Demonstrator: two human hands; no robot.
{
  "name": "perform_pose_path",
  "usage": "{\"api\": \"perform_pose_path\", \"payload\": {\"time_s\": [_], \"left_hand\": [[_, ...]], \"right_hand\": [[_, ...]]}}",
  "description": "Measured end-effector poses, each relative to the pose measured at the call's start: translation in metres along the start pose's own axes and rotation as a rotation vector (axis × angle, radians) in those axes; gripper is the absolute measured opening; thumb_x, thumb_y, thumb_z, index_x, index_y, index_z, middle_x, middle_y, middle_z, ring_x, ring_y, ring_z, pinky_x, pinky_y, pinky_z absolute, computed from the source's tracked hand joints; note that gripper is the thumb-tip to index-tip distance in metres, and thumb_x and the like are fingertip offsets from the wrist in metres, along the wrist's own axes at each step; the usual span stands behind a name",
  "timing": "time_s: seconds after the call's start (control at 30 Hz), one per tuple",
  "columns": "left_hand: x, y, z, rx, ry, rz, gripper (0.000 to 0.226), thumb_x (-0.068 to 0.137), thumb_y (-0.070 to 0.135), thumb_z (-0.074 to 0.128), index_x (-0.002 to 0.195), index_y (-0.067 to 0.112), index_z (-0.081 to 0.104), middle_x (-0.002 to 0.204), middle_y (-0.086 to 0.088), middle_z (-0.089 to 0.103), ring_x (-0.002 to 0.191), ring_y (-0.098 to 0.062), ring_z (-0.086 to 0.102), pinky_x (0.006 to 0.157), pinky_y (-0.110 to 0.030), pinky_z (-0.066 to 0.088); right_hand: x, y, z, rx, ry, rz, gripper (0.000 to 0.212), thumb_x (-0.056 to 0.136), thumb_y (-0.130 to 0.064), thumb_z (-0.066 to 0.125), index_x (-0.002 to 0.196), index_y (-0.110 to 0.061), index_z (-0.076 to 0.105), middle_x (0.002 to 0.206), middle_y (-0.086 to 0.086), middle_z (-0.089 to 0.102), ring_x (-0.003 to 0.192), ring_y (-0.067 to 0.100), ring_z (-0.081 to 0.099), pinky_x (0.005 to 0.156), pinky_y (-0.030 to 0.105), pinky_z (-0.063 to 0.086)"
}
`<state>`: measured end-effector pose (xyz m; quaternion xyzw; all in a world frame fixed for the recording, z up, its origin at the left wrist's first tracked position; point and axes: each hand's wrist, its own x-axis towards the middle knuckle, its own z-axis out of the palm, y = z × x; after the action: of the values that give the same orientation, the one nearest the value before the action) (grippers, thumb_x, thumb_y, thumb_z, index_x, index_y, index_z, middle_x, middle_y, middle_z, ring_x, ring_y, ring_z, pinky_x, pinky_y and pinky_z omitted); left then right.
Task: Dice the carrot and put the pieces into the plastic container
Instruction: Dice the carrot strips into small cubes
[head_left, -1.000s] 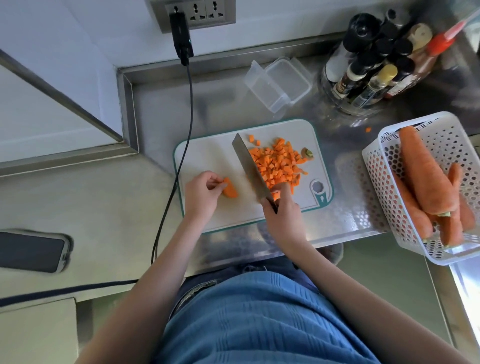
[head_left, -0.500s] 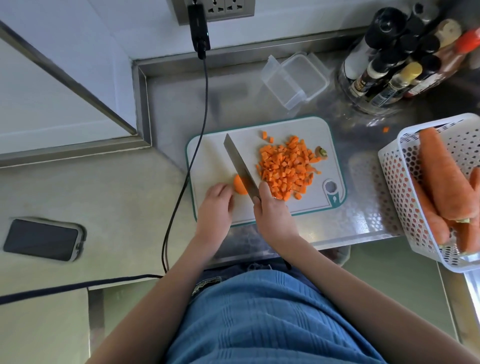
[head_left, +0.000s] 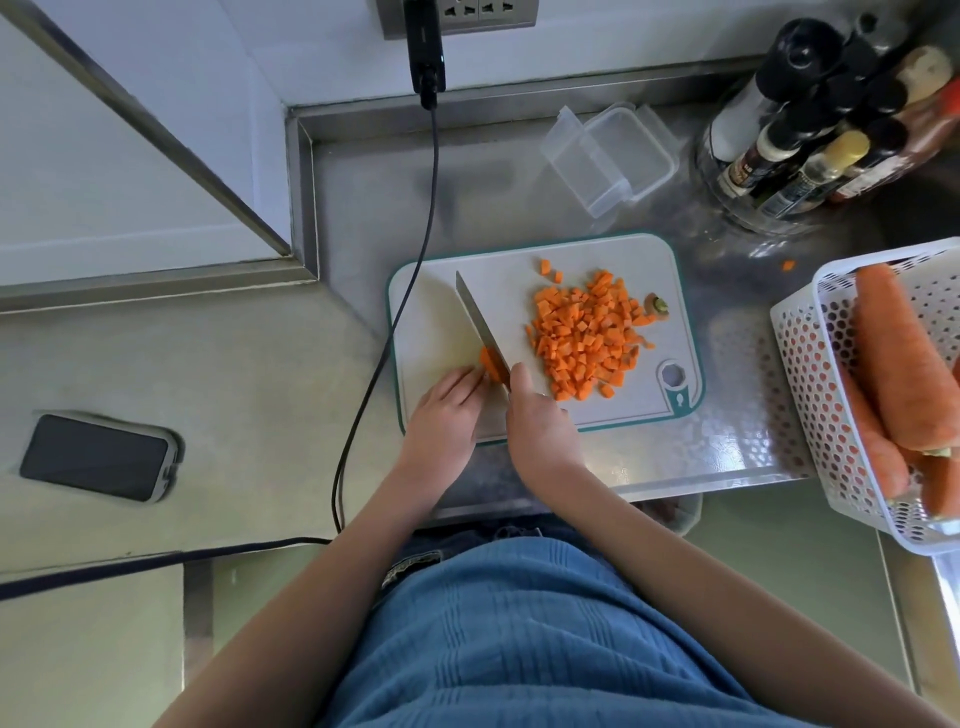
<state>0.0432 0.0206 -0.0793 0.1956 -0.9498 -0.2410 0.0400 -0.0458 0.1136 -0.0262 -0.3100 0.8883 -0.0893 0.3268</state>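
- Phone (head_left: 98, 457): lying face up on the counter, far left, well apart from my work.
- Cable (head_left: 410, 291): hanging from the wall socket (head_left: 457, 15) and crossing the left edge of the cutting board (head_left: 431, 312).
- My left hand (head_left: 441, 410): resting on the board, fingers curled and pinching the last carrot piece (head_left: 488, 364) from its left side.
- Knife (head_left: 480, 327): blade lying slantwise on the carrot piece, tip pointing away from me.
- My right hand (head_left: 540, 421): gripping the knife handle, fingers wrapped round it, forefinger lying along the blade's back.
- Diced carrot (head_left: 587, 332): sitting in a heap on the right half of the board, with the stem end (head_left: 658, 304) just beside it.
- Plastic container (head_left: 610, 156): standing open on the steel counter behind the board, no carrot in it.
- Bottles (head_left: 821, 124): standing clustered at the far right corner.
- Basket (head_left: 810, 374): holding whole carrots (head_left: 904, 364), right of the board.
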Motion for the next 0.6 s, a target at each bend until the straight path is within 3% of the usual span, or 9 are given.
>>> {"api": "perform_pose_path", "payload": {"time_s": [0.13, 0.3, 0.37, 0.5, 0.6], "left_hand": [[-0.001, 0.000, -0.001, 0.030, -0.020, 0.011, 0.055, 0.063, -0.011, 0.071, 0.116, -0.001, 0.064, 0.116, -0.010, 0.065, 0.112, -0.024, 0.052, 0.086, -0.041, 0.054], [-0.005, -0.001, -0.004, 0.039, 0.044, 0.025, 0.051, 0.067, -0.008, 0.071, 0.116, 0.001, 0.064, 0.118, -0.009, 0.065, 0.112, -0.025, 0.057, 0.098, -0.036, 0.045], [-0.008, -0.004, -0.004, 0.050, 0.092, 0.037, 0.046, 0.067, -0.008, 0.070, 0.112, -0.001, 0.066, 0.114, -0.010, 0.067, 0.111, -0.024, 0.057, 0.100, -0.031, 0.041], [-0.011, -0.009, -0.004, 0.040, 0.092, 0.025, 0.044, 0.068, -0.009, 0.070, 0.110, -0.001, 0.066, 0.111, -0.009, 0.068, 0.109, -0.027, 0.057, 0.092, -0.037, 0.051], [-0.008, -0.006, -0.007, 0.027, 0.075, 0.009, 0.045, 0.070, -0.005, 0.065, 0.115, 0.000, 0.064, 0.113, -0.007, 0.067, 0.113, -0.022, 0.049, 0.090, -0.035, 0.051]], "right_hand": [[0.014, 0.006, -0.008, 0.126, 0.015, -0.026, 0.017, 0.100, -0.009, 0.035, 0.118, -0.008, 0.034, 0.077, 0.009, 0.052, 0.065, 0.027, 0.052, 0.049, 0.031, 0.039], [0.006, 0.017, -0.017, 0.296, 0.099, -0.077, 0.014, 0.102, -0.013, 0.035, 0.113, -0.006, 0.038, 0.060, 0.002, 0.043, 0.049, 0.019, 0.042, 0.042, 0.026, 0.023], [0.002, 0.015, -0.018, 0.291, 0.115, -0.122, 0.014, 0.101, -0.012, 0.035, 0.113, -0.005, 0.039, 0.059, 0.003, 0.044, 0.048, 0.019, 0.042, 0.041, 0.027, 0.024], [0.003, 0.010, -0.015, 0.277, 0.101, -0.133, 0.015, 0.100, -0.011, 0.035, 0.114, -0.004, 0.039, 0.067, 0.014, 0.051, 0.056, 0.032, 0.050, 0.046, 0.032, 0.034], [0.006, 0.008, -0.010, 0.258, 0.096, -0.107, 0.016, 0.100, -0.011, 0.035, 0.114, -0.004, 0.039, 0.065, 0.009, 0.047, 0.057, 0.030, 0.049, 0.047, 0.033, 0.037]]}}
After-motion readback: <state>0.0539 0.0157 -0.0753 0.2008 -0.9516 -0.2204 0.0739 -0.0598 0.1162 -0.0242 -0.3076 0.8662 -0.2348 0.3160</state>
